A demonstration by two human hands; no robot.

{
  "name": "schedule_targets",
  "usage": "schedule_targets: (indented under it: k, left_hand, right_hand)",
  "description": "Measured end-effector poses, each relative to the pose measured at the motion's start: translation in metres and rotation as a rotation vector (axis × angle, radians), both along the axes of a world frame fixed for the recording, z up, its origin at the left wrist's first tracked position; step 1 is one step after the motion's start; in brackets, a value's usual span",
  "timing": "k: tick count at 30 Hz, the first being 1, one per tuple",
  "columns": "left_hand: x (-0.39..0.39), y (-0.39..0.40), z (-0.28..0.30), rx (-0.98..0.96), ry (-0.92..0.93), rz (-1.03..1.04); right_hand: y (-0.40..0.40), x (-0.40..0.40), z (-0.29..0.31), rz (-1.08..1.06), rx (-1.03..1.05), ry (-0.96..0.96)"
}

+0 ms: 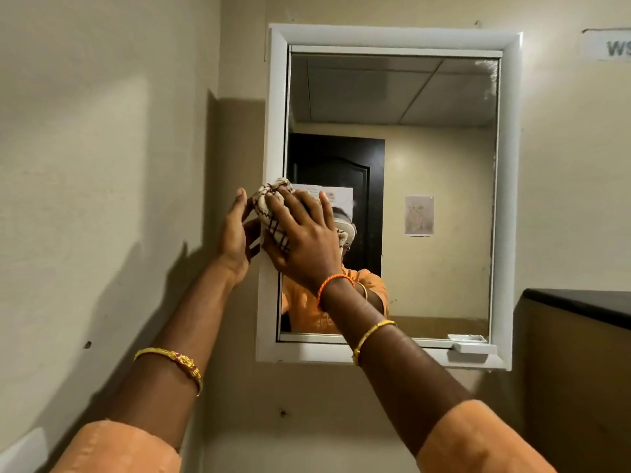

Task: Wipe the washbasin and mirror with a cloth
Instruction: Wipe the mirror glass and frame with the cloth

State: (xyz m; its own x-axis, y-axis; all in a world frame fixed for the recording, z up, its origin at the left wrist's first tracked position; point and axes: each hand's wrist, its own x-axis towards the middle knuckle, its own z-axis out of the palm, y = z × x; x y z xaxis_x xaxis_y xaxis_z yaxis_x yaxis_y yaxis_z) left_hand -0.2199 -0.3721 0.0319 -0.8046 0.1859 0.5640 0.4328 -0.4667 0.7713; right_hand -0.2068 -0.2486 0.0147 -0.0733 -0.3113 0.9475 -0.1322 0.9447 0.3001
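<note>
A rectangular wall mirror in a white moulded frame (392, 206) hung right of centre on a cream painted wall (102, 165). A bunched cream cloth with dark brown checks (273, 213) lay against the frame's left edge, mid-height in the picture. The right hand (304, 233) pressed on the cloth, fingers spread and bent over it; the left hand (235, 233) cupped the cloth from the left, fingers nearly straight. The glass reflected a dark panelled door, ceiling tiles and a paper sheet on the far wall. A small white ledge (473, 344) sat at the frame's lower right. A dark-topped brown cabinet (577, 353) stood at the right edge. A partly cropped label (611, 46) occupied the upper right. The washbasin was out of frame.
</note>
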Motion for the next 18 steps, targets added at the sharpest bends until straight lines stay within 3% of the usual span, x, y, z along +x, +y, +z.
schedule_targets:
  k: [11,18]
  left_hand:
    - [0.000,0.006,-0.006,-0.201,0.116,0.344]
    - [-0.003,-0.001,-0.014,-0.328,0.096,0.307]
  right_hand:
    - [0.023,0.007,0.042,-0.023,-0.173,0.149]
    - [0.093,0.034,0.039,0.031,-0.324,0.267]
